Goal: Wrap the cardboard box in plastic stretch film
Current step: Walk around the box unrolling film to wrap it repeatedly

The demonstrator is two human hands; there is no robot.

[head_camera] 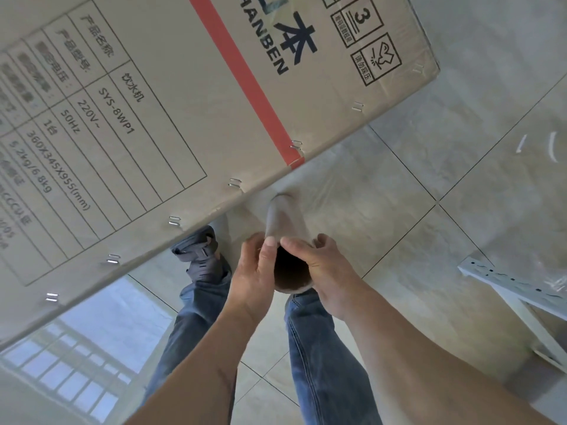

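Observation:
A tall cardboard box (pixel 171 96) with a red stripe, printed labels and a stapled edge fills the upper left, seen from above. Just below its lower edge I hold a roll of plastic stretch film (pixel 285 222) upright, its dark hollow core end facing the camera. My left hand (pixel 256 271) grips the roll's near end from the left, thumb on the rim. My right hand (pixel 322 268) grips the same end from the right. A clear sheet of film (pixel 310 185) stretches from the roll toward the box's red-striped edge.
Grey floor tiles (pixel 460 148) spread to the right and below. A white perforated metal rack frame (pixel 518 289) stands at the right edge. My jeans-clad legs and a grey shoe (pixel 199 253) are below the box. A window reflection shines on the floor at lower left.

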